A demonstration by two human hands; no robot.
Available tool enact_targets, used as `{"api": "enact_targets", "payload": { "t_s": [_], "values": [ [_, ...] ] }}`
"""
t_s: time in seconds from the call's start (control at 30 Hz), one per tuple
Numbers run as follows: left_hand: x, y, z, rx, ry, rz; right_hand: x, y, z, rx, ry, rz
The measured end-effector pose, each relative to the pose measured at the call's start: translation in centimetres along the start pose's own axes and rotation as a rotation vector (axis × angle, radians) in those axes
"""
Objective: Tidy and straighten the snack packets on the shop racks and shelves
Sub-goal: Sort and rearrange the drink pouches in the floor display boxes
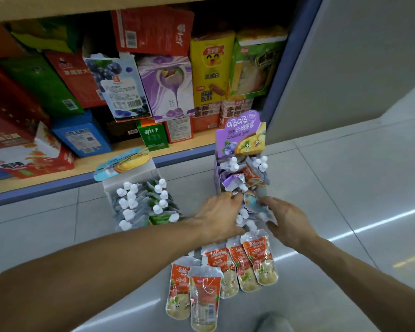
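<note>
Both hands work at the centre of the frame, over a purple cardboard display box (240, 140) standing on the grey tiled floor (345, 188) just in front of the lowest shelf (58, 173).

The left hand (217, 215) reaches into the near end of the box with fingers curled down among the pouches; its grip appears closed on a bunch of them, though the fingertips are hidden. The right hand (289, 220) lies against the right side of the same heap, fingers bent round the silver spouted pouches (249, 212). How firmly either grip holds cannot be told.

The purple box is filled with a disordered mix of purple, orange and silver pouches with white caps (234, 164), lying at varied angles.

At lower centre, five orange-and-cream spouted pouches (225, 271) lie flat on the floor in a loose overlapping fan, spouts pointing toward the hands.

To the left of centre stands a white cardboard display box (130, 180) with a pale blue header flap, holding silver and green pouches with white caps in closer order. It sits well apart from the purple box.

The shelf at upper left carries stacked cartons: red, green, blue, a yellow packet (211, 73), and a purple-and-white carton (168, 87). Several lean or lie tilted.
</note>
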State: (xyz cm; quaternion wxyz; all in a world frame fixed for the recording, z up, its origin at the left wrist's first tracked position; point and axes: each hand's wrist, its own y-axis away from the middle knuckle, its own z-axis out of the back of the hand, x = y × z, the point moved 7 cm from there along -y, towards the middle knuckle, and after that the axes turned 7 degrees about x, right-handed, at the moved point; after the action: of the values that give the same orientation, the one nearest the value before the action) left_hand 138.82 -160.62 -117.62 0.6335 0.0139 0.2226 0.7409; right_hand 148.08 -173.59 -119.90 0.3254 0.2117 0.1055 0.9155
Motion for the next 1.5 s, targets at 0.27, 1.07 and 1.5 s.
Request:
{"api": "enact_targets", "payload": {
  "t_s": [0.27, 1.07, 1.5],
  "values": [
    [3.7, -1.9, 1.7, -0.178, 0.280, 0.163, -2.5, -1.3, 7.2, -0.404, -0.185, -0.076],
    [8.8, 12.3, 6.9, -0.337, 0.979, 0.174, 12.7, -0.6, 8.7, -0.185, -1.087, 0.284],
    [14.8, 24.2, 0.9, -0.471, 1.740, 0.478, 27.7, 0.9, -0.7, 0.442, -1.131, 0.433]
  ]
}}
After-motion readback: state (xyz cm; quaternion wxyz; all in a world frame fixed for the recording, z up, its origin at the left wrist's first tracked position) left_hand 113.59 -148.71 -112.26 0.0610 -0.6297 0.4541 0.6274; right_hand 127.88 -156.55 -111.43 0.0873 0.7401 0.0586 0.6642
